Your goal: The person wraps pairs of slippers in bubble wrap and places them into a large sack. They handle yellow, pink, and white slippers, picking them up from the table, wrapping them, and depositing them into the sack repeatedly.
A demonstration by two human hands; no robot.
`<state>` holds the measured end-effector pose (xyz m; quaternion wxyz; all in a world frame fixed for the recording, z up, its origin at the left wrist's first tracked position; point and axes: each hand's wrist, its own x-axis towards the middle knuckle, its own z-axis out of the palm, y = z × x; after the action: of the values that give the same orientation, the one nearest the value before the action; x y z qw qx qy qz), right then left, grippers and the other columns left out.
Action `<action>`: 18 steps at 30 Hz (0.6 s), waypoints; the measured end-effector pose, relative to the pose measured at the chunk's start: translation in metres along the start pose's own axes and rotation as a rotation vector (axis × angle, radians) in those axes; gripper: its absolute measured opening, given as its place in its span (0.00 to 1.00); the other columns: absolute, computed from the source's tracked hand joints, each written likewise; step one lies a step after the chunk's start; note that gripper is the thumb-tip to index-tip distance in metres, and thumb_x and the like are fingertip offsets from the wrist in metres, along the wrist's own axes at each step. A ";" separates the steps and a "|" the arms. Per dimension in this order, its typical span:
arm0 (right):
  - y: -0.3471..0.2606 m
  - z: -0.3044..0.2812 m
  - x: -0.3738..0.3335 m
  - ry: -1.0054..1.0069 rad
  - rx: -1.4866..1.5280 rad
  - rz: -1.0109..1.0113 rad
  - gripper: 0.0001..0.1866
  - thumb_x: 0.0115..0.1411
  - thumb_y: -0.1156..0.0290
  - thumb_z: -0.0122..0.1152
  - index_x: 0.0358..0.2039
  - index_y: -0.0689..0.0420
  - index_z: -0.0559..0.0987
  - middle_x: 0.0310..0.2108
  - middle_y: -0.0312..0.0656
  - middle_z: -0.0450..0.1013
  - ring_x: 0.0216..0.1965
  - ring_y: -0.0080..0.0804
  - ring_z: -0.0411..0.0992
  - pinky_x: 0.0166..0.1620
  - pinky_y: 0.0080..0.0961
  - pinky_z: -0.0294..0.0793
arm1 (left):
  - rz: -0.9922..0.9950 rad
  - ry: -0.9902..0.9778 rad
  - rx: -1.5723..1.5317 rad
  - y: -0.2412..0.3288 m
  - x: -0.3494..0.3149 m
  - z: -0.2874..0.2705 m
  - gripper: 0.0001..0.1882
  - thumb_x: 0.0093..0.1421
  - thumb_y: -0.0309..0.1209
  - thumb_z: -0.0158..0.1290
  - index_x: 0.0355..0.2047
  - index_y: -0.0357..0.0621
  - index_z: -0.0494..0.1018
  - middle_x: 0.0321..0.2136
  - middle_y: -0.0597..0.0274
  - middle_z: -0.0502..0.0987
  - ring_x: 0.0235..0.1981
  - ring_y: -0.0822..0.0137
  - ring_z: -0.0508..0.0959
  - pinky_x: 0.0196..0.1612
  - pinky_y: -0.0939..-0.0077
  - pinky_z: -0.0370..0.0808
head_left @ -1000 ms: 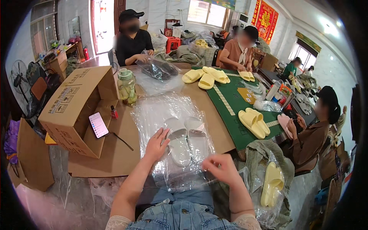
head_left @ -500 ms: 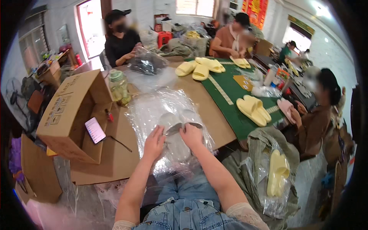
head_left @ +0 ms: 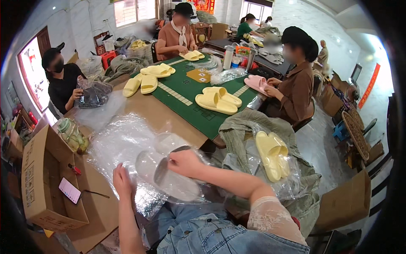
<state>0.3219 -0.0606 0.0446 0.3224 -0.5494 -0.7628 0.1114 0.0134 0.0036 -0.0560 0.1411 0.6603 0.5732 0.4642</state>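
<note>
A pair of light grey slippers (head_left: 179, 186) lies tilted over a stack of clear plastic bags (head_left: 116, 137) at the table's near edge. At the strap opening of the nearer slipper, my right hand (head_left: 184, 163) is closed on it; its fingertips are partly hidden. The other slipper sits just beyond, overlapping it. My left hand (head_left: 122, 181) rests beside the slippers at the left, on the plastic, with its fingers stretched out and nothing visible in them.
Left stand an open cardboard box (head_left: 31, 169) with a phone (head_left: 69, 190) inside and a jar (head_left: 72, 135). Yellow slippers (head_left: 218, 100) lie on a green mat (head_left: 190, 122). A bagged yellow pair (head_left: 271, 155) rests on a sack (head_left: 237, 122) at right. Co-workers sit around the table.
The view has swung to the right. My right hand has gone from flat beside the slippers to closed at one's strap, and the slippers have turned. My left hand has moved off them.
</note>
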 end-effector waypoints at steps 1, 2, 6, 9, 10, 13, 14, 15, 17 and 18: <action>-0.004 -0.030 -0.010 0.039 0.023 0.010 0.12 0.53 0.60 0.61 0.28 0.58 0.79 0.24 0.51 0.76 0.28 0.53 0.76 0.34 0.46 0.75 | -0.010 -0.001 -0.056 0.010 -0.002 -0.001 0.21 0.71 0.39 0.42 0.51 0.34 0.75 0.44 0.47 0.78 0.48 0.53 0.77 0.53 0.63 0.71; -0.008 -0.061 -0.020 0.073 0.052 0.014 0.12 0.53 0.61 0.61 0.28 0.57 0.80 0.24 0.50 0.76 0.28 0.52 0.76 0.34 0.45 0.75 | -0.003 0.005 -0.053 0.012 -0.003 -0.004 0.21 0.71 0.38 0.43 0.50 0.34 0.75 0.43 0.47 0.78 0.46 0.52 0.77 0.52 0.63 0.72; 0.008 -0.188 -0.058 0.115 -0.199 0.339 0.11 0.52 0.64 0.63 0.29 0.59 0.80 0.21 0.45 0.73 0.22 0.36 0.71 0.29 0.33 0.72 | -0.002 0.014 -0.057 0.009 -0.007 -0.002 0.18 0.69 0.36 0.46 0.47 0.33 0.76 0.42 0.48 0.77 0.44 0.50 0.77 0.50 0.61 0.72; 0.070 -0.272 -0.098 0.234 -0.461 0.437 0.13 0.49 0.61 0.62 0.24 0.60 0.78 0.21 0.48 0.73 0.23 0.41 0.73 0.30 0.38 0.71 | 0.053 -0.007 -0.010 0.029 -0.003 -0.005 0.16 0.68 0.35 0.47 0.46 0.35 0.77 0.42 0.49 0.77 0.45 0.50 0.76 0.51 0.62 0.71; 0.093 -0.295 -0.109 0.262 -0.560 0.478 0.14 0.48 0.61 0.62 0.24 0.60 0.78 0.20 0.48 0.72 0.22 0.40 0.72 0.30 0.38 0.71 | 0.050 -0.016 -0.007 0.028 -0.004 -0.005 0.16 0.68 0.35 0.47 0.46 0.34 0.77 0.42 0.49 0.77 0.45 0.50 0.76 0.51 0.62 0.71; 0.185 -0.346 -0.153 0.284 -0.535 0.685 0.15 0.48 0.61 0.64 0.25 0.62 0.79 0.21 0.49 0.74 0.23 0.35 0.72 0.30 0.38 0.71 | 0.067 -0.032 -0.018 0.025 0.000 -0.001 0.16 0.68 0.35 0.48 0.45 0.33 0.77 0.43 0.48 0.78 0.46 0.51 0.77 0.52 0.63 0.71; 0.216 -0.358 -0.171 0.242 -0.494 0.783 0.15 0.49 0.62 0.64 0.25 0.64 0.79 0.21 0.48 0.75 0.22 0.33 0.72 0.30 0.36 0.70 | 0.077 -0.033 -0.027 0.022 0.000 0.003 0.16 0.68 0.34 0.48 0.45 0.34 0.77 0.42 0.48 0.78 0.45 0.51 0.76 0.51 0.63 0.71; 0.233 -0.358 -0.179 0.194 -0.441 0.876 0.16 0.51 0.62 0.64 0.26 0.65 0.79 0.21 0.47 0.76 0.22 0.31 0.71 0.30 0.34 0.70 | 0.085 -0.031 -0.026 0.018 -0.001 0.003 0.16 0.67 0.34 0.48 0.44 0.34 0.77 0.42 0.48 0.78 0.45 0.51 0.76 0.51 0.63 0.71; 0.237 -0.323 -0.184 0.084 -0.281 0.983 0.16 0.52 0.61 0.65 0.26 0.65 0.81 0.22 0.45 0.77 0.23 0.30 0.73 0.31 0.34 0.72 | 0.086 -0.012 0.010 0.013 -0.003 -0.006 0.15 0.67 0.34 0.49 0.44 0.35 0.77 0.41 0.49 0.77 0.44 0.50 0.76 0.50 0.61 0.71; 0.236 -0.311 -0.188 0.034 -0.207 1.040 0.17 0.52 0.60 0.65 0.27 0.65 0.82 0.22 0.45 0.78 0.24 0.29 0.73 0.32 0.35 0.72 | 0.092 -0.008 0.019 0.014 -0.001 -0.007 0.14 0.67 0.34 0.49 0.44 0.36 0.77 0.40 0.50 0.77 0.44 0.49 0.76 0.49 0.61 0.71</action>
<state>0.7287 -0.2015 0.0899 0.1808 -0.8858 -0.3911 0.1721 0.0170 -0.0044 -0.0426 0.1158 0.6892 0.5462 0.4618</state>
